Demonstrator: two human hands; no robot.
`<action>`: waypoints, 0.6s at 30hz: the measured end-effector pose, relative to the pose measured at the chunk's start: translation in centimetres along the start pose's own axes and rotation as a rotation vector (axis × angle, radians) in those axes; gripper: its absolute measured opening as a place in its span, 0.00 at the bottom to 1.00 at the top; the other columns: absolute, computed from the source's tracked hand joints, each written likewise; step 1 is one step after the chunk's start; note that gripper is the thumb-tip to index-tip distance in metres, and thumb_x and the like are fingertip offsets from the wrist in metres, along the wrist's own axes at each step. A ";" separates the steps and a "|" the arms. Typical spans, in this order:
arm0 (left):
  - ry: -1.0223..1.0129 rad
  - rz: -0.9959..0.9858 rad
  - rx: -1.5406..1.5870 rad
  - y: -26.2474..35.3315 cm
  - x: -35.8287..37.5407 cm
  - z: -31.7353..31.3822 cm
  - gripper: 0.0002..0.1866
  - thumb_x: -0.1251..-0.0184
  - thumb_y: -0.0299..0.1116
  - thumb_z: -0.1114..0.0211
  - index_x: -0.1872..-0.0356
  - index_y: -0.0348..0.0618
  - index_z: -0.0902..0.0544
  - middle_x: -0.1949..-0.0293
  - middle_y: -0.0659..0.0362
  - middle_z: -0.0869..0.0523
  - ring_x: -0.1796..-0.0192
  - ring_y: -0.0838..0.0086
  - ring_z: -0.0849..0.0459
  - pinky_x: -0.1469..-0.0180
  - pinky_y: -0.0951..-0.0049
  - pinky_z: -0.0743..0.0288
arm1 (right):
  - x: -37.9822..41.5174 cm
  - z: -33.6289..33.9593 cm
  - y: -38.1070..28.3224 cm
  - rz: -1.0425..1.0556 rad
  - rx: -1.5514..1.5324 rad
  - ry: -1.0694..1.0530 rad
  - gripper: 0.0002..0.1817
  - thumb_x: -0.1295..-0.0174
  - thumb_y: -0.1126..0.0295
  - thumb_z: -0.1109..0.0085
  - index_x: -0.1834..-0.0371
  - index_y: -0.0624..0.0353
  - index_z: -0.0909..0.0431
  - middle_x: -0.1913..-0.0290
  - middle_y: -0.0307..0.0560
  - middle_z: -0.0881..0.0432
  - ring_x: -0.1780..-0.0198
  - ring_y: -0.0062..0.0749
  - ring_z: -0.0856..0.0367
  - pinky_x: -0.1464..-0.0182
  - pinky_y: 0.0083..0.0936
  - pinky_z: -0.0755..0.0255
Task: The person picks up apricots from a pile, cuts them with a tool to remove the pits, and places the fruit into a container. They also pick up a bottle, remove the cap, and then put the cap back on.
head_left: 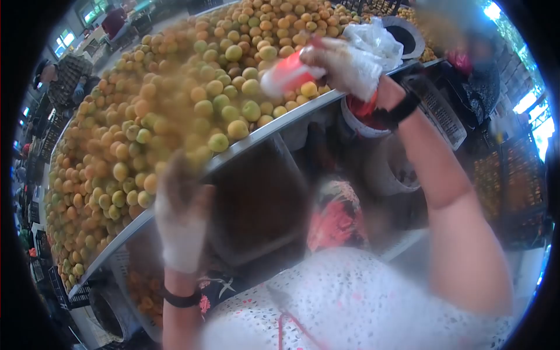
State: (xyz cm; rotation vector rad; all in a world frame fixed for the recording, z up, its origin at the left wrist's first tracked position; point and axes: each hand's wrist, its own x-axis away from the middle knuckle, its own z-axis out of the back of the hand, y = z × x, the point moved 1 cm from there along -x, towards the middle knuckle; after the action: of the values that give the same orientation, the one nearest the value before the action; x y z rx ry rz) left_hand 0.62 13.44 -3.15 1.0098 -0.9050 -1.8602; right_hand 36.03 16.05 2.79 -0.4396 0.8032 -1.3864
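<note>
My right hand [344,67], in a whitish work glove, is closed on a blurred red-and-white object [291,71] of roughly cylindrical shape, whose exact kind I cannot make out. The hand is above the front edge of a large heap of apricots [233,52], orange to yellow-green. Just beyond it lies a crumpled white plastic bag [376,44]. My left hand [184,219], gloved too, hovers by the table's metal edge next to the fruit. Its thumb stands apart from the fingers, which point towards the apricots and are smeared at the tips. I see nothing in it.
Below the table edge stand a dark open crate [256,233], a red bucket [367,116] and a white bucket [391,169]. A grey-rimmed round container [402,35] is at the back right. Other people [70,79] are at the left and right, beside crates.
</note>
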 end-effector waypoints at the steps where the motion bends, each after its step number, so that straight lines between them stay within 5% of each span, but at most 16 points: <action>1: 0.014 -0.015 -0.004 1.0 0.3 -0.5 0.34 0.35 0.25 0.33 0.28 0.35 0.33 0.36 0.53 0.23 0.36 0.68 0.24 0.32 0.68 0.31 | 1.1 -1.1 -0.7 0.004 -0.312 -0.020 0.19 0.30 0.54 0.42 0.56 0.61 0.17 0.71 0.42 0.20 0.67 0.25 0.17 0.66 0.23 0.24; 3: 0.086 -0.464 -0.143 2.9 0.9 -1.8 0.41 0.39 0.26 0.29 0.25 0.35 0.37 0.31 0.52 0.28 0.33 0.66 0.26 0.30 0.66 0.33 | 4.4 -3.2 -3.9 0.245 -0.385 -0.075 0.18 0.31 0.54 0.42 0.57 0.60 0.17 0.72 0.40 0.20 0.75 0.22 0.23 0.74 0.21 0.30; 5: 0.004 -0.498 -0.234 4.4 1.8 -2.0 0.44 0.42 0.24 0.27 0.25 0.34 0.40 0.28 0.51 0.34 0.30 0.64 0.29 0.29 0.64 0.34 | 6.6 -3.6 -7.2 0.130 -0.375 -0.315 0.17 0.31 0.54 0.43 0.58 0.58 0.17 0.72 0.39 0.20 0.78 0.22 0.27 0.79 0.19 0.38; 6: -0.055 -0.431 -0.019 4.0 2.4 -2.4 0.43 0.45 0.21 0.26 0.27 0.32 0.37 0.31 0.51 0.29 0.31 0.66 0.28 0.29 0.64 0.33 | 8.3 -3.8 -9.6 -0.111 -0.747 -0.422 0.18 0.31 0.52 0.42 0.57 0.57 0.18 0.72 0.41 0.20 0.79 0.22 0.29 0.81 0.20 0.42; 7: -0.109 -0.354 0.051 5.3 3.3 -1.7 0.41 0.45 0.19 0.26 0.29 0.31 0.35 0.34 0.52 0.25 0.33 0.68 0.26 0.30 0.64 0.32 | 9.2 -4.8 -9.9 -0.114 -0.863 -0.430 0.18 0.31 0.52 0.41 0.56 0.57 0.19 0.71 0.40 0.19 0.77 0.22 0.27 0.78 0.20 0.38; 11: -0.187 -0.283 0.046 7.9 6.2 -0.8 0.34 0.42 0.21 0.27 0.33 0.30 0.30 0.41 0.53 0.20 0.37 0.72 0.23 0.33 0.69 0.31 | 12.4 -4.9 -12.0 0.000 -0.470 -0.106 0.16 0.27 0.58 0.41 0.52 0.61 0.18 0.69 0.37 0.19 0.68 0.18 0.24 0.68 0.19 0.30; 15: -0.249 -0.148 0.298 9.5 8.5 -0.1 0.31 0.37 0.29 0.27 0.34 0.31 0.28 0.50 0.58 0.16 0.49 0.77 0.19 0.43 0.74 0.25 | 15.2 -6.2 -11.5 0.038 -0.553 0.006 0.14 0.26 0.60 0.42 0.52 0.62 0.19 0.70 0.36 0.21 0.67 0.16 0.25 0.66 0.21 0.29; 16: -0.224 -0.088 0.494 9.3 8.8 -0.8 0.30 0.35 0.34 0.29 0.34 0.35 0.26 0.54 0.60 0.16 0.56 0.82 0.20 0.55 0.79 0.24 | 16.0 -6.1 -12.1 0.069 -0.540 -0.008 0.14 0.26 0.60 0.42 0.52 0.62 0.19 0.70 0.36 0.21 0.67 0.16 0.25 0.66 0.21 0.29; 18: -0.233 -0.004 0.553 10.7 9.8 0.0 0.29 0.34 0.36 0.29 0.35 0.36 0.26 0.57 0.61 0.17 0.61 0.84 0.22 0.61 0.81 0.28 | 17.2 -5.5 -13.6 -0.005 -0.578 0.044 0.13 0.26 0.62 0.42 0.55 0.63 0.20 0.72 0.38 0.21 0.67 0.17 0.25 0.65 0.22 0.29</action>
State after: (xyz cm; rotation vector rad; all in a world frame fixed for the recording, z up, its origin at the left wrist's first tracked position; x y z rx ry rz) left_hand 0.56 0.35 3.05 1.1221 -1.6172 -1.7918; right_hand 22.35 -1.94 4.55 -0.8576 1.2427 -1.1559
